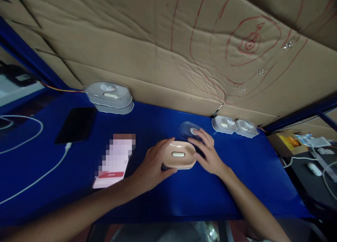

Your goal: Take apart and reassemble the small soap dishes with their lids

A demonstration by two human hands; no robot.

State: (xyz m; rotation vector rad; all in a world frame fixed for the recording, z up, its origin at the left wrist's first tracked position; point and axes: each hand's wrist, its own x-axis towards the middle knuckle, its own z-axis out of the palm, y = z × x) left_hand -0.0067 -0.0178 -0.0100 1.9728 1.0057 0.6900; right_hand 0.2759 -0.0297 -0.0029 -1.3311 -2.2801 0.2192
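A peach-coloured, rounded rectangular plastic dish (181, 163) with a pale oval piece in its centre sits low over the blue table. My left hand (154, 161) grips its left side, thumb at the near edge and fingers along the far edge. On the right, my right hand (210, 154) has its fingers spread, slightly blurred. Its thumb is close to the dish's right edge; I cannot tell if they touch. Just beyond, a clear plastic lid (185, 129) with a round white sticker lies on the table, partly behind my right fingertips.
Stacked grey containers with clear lids (110, 98) stand at the back left; two grey containers (225, 125) sit at the back right. A lit phone (113, 164) and a dark phone (76, 124) on a white cable lie left. A cardboard wall (147, 59) closes the back.
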